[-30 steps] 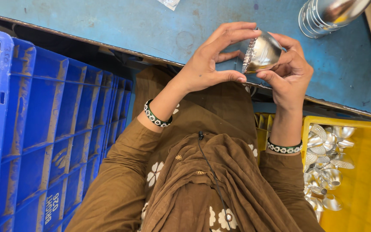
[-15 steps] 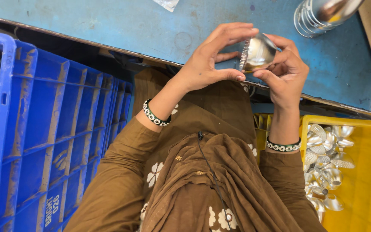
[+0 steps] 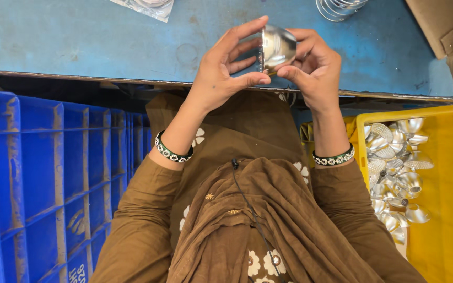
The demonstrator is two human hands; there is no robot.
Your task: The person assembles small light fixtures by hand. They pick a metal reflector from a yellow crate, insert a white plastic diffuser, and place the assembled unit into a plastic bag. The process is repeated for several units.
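Note:
A small shiny silver cup-shaped reflector (image 3: 277, 48) is held up between both hands over the edge of the blue table (image 3: 79, 47). My left hand (image 3: 226, 65) grips its rim with thumb below and fingers curled over the top. My right hand (image 3: 313, 65) cradles its rounded back, thumb tip touching the underside. Both wrists wear green-and-white beaded bangles, and brown sleeves and a brown scarf fill the lower middle.
A tall blue plastic crate (image 3: 38, 178) stands at the left. A yellow crate (image 3: 446, 220) at the right holds several silver reflectors (image 3: 399, 167). On the table's far side lie a clear plastic bag (image 3: 145, 6) and a wire ring stack (image 3: 339, 8). A cardboard box (image 3: 446, 26) sits top right.
Both hands have kept hold of the reflector and turned it a little; its shiny back now faces the right hand. The view has shifted slightly.

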